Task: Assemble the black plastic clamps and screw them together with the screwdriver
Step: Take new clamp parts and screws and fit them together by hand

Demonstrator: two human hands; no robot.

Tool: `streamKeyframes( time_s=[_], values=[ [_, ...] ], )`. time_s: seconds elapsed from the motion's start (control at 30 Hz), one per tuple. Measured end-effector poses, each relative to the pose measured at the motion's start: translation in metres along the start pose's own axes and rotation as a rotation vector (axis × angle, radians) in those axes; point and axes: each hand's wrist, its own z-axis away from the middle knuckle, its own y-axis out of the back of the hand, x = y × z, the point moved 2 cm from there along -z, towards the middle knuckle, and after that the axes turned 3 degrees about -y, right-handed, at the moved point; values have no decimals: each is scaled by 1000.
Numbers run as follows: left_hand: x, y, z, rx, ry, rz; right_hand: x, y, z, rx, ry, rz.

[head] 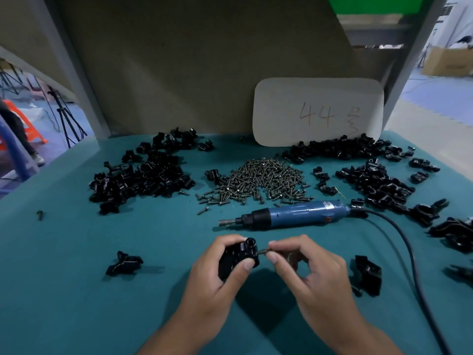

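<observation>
Clamp (238,257) sits in your left hand (217,272), fingers curled round it, above the bench (76,290) near its front edge. Your right hand (312,270) pinches a screw (263,251) at the clamp's side. Screwdriver (289,213) lies just behind, in front of the screw pile (258,180); clamp piles (143,172) toward both back corners.

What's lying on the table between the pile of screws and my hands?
The blue electric screwdriver lies on its side between the screw pile and both hands, bit pointing left, in the head view.
</observation>
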Motion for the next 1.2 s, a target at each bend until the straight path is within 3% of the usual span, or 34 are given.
streamKeyframes(
  time_s=[0.73, 1.03, 1.2],
  values=[
    [2, -1, 0, -41, 9, 75, -3, 0, 2, 9, 56, 61],
    [4, -1, 1, -57, -31, 62, -8, 2, 2, -67, 112, 78],
    [5, -1, 1, -45, -57, 43, -8, 2, 0, -57, 39, 48]
  ],
)
